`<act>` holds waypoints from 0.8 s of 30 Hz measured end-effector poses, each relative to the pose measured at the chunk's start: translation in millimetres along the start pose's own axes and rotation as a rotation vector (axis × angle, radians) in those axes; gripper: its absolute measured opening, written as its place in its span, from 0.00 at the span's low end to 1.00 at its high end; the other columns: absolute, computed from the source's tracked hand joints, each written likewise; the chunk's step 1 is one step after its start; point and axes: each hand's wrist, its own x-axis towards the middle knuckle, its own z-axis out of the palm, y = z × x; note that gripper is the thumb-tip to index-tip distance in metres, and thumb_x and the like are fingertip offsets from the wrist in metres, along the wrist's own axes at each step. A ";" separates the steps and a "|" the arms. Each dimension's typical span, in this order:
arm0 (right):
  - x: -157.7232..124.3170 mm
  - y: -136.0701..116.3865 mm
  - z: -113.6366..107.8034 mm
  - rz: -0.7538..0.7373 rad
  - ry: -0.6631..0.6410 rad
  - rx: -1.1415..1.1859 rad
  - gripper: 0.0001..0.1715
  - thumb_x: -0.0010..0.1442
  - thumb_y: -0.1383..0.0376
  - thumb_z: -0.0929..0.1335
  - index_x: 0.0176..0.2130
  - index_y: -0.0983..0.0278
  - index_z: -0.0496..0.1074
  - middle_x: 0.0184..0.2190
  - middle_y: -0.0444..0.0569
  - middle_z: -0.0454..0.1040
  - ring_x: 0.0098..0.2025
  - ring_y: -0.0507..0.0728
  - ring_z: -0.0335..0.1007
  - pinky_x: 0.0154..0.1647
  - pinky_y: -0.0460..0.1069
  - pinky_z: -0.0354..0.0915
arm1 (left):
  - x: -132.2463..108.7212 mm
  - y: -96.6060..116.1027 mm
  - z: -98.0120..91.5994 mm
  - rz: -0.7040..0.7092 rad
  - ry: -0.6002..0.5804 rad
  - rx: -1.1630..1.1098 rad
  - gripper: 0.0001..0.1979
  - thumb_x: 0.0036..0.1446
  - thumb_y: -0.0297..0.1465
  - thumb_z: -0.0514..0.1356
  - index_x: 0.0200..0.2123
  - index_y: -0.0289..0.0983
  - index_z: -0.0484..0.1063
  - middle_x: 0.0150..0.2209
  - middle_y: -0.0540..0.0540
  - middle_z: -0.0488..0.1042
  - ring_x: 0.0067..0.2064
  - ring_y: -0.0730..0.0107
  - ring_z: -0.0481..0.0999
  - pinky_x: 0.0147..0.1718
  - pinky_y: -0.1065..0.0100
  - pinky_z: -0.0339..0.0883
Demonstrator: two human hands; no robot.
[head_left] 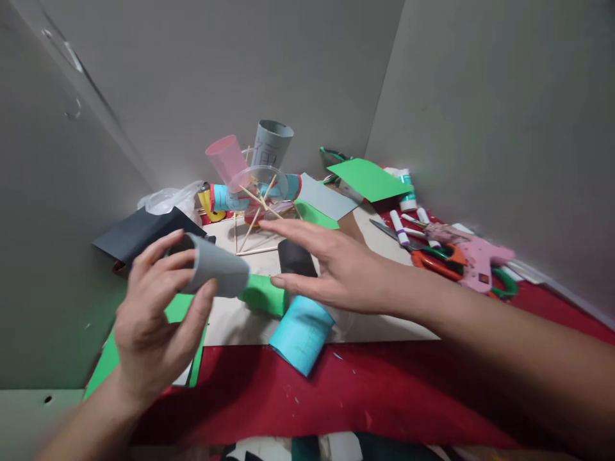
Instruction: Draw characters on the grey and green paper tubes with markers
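Observation:
My left hand [156, 307] grips a grey paper tube [221, 269], fingers over its open end and thumb beneath. My right hand [331, 259] is stretched out with thumb and fingers apart, holding nothing. Around it lie a black paper tube [295, 257], partly hidden, a green paper tube [263, 296] and a blue paper tube [302, 333]. Behind the hands stands a wheel-like model [259, 198] of thin sticks and clear discs. On it sit a pink cup [227, 159], an upright grey tube [271, 146] with writing and blue tubes [228, 197] with red rims.
At the right lie a pink glue gun [480, 256], scissors [384, 230], a glue stick [407, 192] and purple-and-white tubes [398, 227]. Green paper [369, 179] and black paper [139, 237] flank the model. Grey walls [240, 64] enclose the red-covered table [384, 390].

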 end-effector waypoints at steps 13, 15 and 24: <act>-56.0 6.9 -18.5 0.444 0.380 0.465 0.43 0.54 0.51 0.74 0.64 0.50 0.61 0.62 0.52 0.69 0.56 0.67 0.72 0.49 0.58 0.74 | 66.3 15.0 81.6 0.035 -0.301 -0.631 0.14 0.67 0.35 0.59 0.54 0.40 0.71 0.56 0.43 0.76 0.60 0.58 0.74 0.61 0.52 0.68; -64.2 21.6 -13.9 0.562 0.449 0.545 0.40 0.53 0.48 0.74 0.61 0.53 0.64 0.55 0.54 0.74 0.51 0.66 0.75 0.42 0.56 0.75 | 62.1 -4.5 91.0 -0.005 -0.325 -0.592 0.16 0.66 0.35 0.60 0.55 0.38 0.70 0.55 0.41 0.76 0.59 0.59 0.74 0.61 0.54 0.67; -68.2 62.2 13.7 0.893 0.620 0.795 0.28 0.44 0.44 0.76 0.34 0.62 0.72 0.32 0.49 0.77 0.31 0.56 0.73 0.27 0.48 0.72 | 49.0 -64.6 109.4 -0.188 -0.801 -0.565 0.24 0.65 0.46 0.58 0.59 0.41 0.70 0.60 0.41 0.74 0.59 0.54 0.74 0.57 0.53 0.70</act>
